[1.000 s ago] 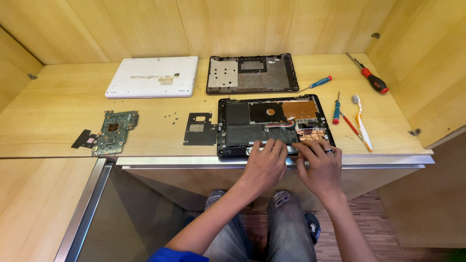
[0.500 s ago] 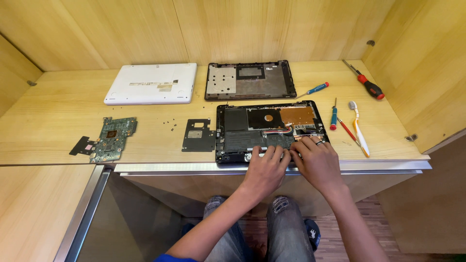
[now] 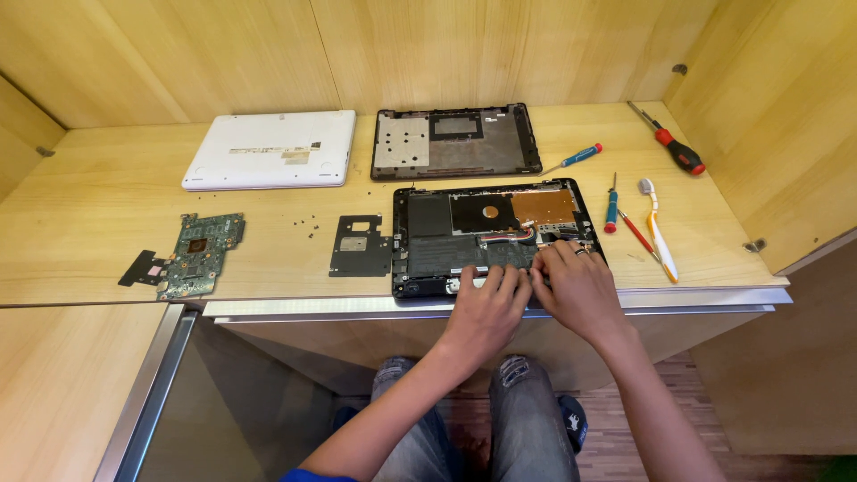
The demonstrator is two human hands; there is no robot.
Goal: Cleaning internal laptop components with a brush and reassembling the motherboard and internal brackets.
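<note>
Both hands, left [image 3: 486, 303] and right [image 3: 576, 284], press spread fingers flat inside the laptop [image 3: 428, 234], gripping nothing; best kept gentle near the cables.

Bare forearms, blue sleeve edge, ring on right hand [image 3: 580, 290], ripped blue jeans, dark shoes.

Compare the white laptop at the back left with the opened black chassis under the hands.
The white laptop is closed and untouched; the black chassis lies open, internals exposed. The white laptop sits far back; the black chassis sits at the table edge under the left hand and right hand. Both lie flat.
</note>
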